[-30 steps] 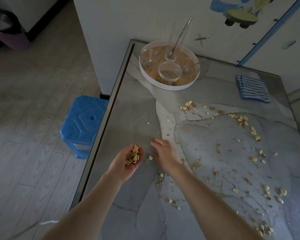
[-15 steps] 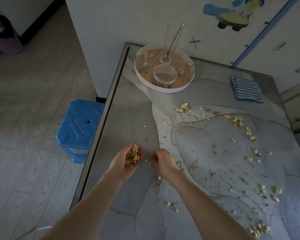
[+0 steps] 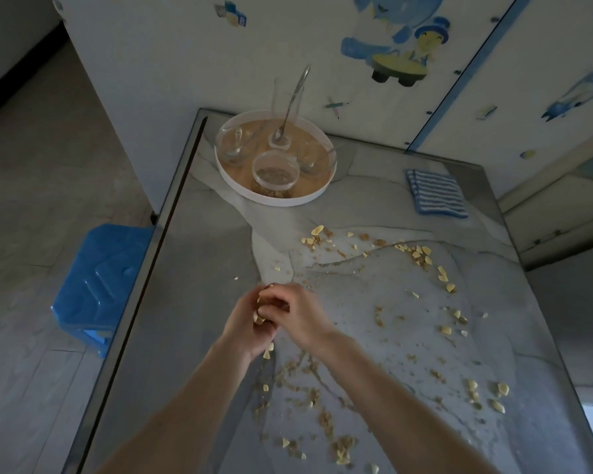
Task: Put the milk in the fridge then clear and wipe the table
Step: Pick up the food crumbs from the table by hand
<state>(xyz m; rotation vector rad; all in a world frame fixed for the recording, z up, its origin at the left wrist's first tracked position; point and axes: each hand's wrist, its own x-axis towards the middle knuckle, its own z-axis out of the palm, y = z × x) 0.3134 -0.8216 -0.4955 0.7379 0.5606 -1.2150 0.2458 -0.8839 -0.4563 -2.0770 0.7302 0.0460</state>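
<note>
Pale crumbs and shell bits [image 3: 418,254] lie strewn over the grey marble-pattern table [image 3: 199,275]. My left hand [image 3: 245,325] is cupped palm up above the table's left part, holding a small heap of the bits. My right hand [image 3: 297,314] lies over that cupped palm with fingers curled, pinching bits down into it. One piece [image 3: 267,352] shows just below the hands. A blue-and-white striped cloth [image 3: 435,193] lies folded at the far right of the table. No milk is in view.
A round white tray [image 3: 250,193] with glass bowls, spoons and a tall glass stands at the table's far edge. A blue plastic stool [image 3: 96,282] stands on the floor left of the table. A white wall with cartoon stickers runs behind.
My right hand has left the tabletop and come over my cupped left hand with picked-up bits. The camera has tilted up, showing more wall.
</note>
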